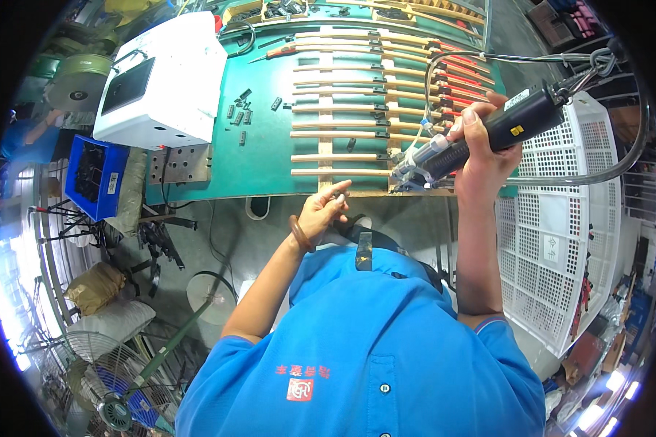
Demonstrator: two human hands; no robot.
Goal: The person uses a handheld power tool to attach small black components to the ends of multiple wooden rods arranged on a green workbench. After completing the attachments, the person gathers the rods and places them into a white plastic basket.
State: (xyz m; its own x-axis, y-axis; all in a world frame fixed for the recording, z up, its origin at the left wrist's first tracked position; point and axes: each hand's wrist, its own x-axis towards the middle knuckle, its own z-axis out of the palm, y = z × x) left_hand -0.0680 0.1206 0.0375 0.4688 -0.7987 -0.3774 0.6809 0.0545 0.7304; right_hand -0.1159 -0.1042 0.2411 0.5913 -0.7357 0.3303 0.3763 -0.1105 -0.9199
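Observation:
My right hand (477, 138) is wrapped round a black powered screwdriver (516, 120) with a metal nose and a hose. The tool is tilted, its nose down at the black fitting on the nearest wooden slat (342, 172). By the table's front edge is my left hand (324, 210), its index finger stretched toward that slat and the other fingers curled in. What the curled fingers hold, if anything, is too small to make out. Several slats with black fittings lie side by side across wooden rails (326, 116). A loose black fitting (351, 144) lies between two slats.
The green tabletop (259, 156) carries scattered black parts (242, 115) and a white machine (164, 84) at left. A blue bin (95, 177) stands beyond its left edge. White perforated crates (543, 226) stand at right. A floor fan (116, 390) is at lower left.

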